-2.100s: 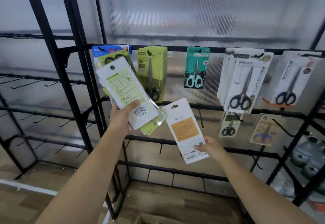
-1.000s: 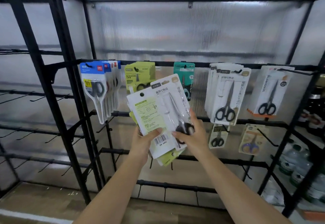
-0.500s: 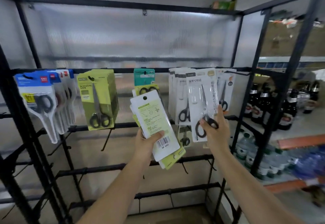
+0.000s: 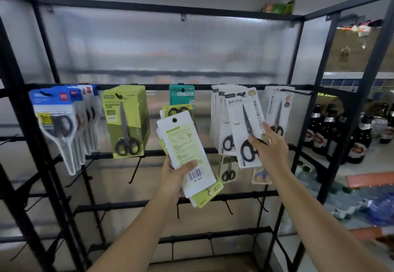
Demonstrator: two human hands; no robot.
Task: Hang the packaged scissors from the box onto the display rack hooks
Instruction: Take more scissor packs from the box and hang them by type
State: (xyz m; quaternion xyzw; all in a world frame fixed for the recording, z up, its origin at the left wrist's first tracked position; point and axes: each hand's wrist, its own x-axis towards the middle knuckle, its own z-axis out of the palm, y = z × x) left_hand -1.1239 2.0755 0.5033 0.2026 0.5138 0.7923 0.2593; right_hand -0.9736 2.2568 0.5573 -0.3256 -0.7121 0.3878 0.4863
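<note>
Now the right hand (image 4: pixel 269 150) has carried its white scissors pack (image 4: pixel 247 128) up to the top rail of the display rack (image 4: pixel 298 88). A second ago it was still drawing that pack out of the bundle in front of the chest. The pack's top edge sits at the hook (image 4: pixel 242 93) that bears the matching white packs (image 4: pixel 219 120), at the front of that row. Whether the hole is fully over the hook I cannot tell. The right grip pinches the pack low down, at the black scissor handles, with thumb and fingers. The pack tilts a little, its lower end swung toward the camera.

The left hand (image 4: pixel 177 175) holds the remaining stack of packs (image 4: pixel 186 156), back side out, below the teal pack (image 4: pixel 181 94); its thumb presses across the barcode end. That stack shows white and green cards.

Judging by this, one more pack is all but hung, and the next step is likely to let go and draw another from the left-hand stack. Several lower hooks (image 4: pixel 133 171) are bare, so there is room. The box is not in view.
</note>
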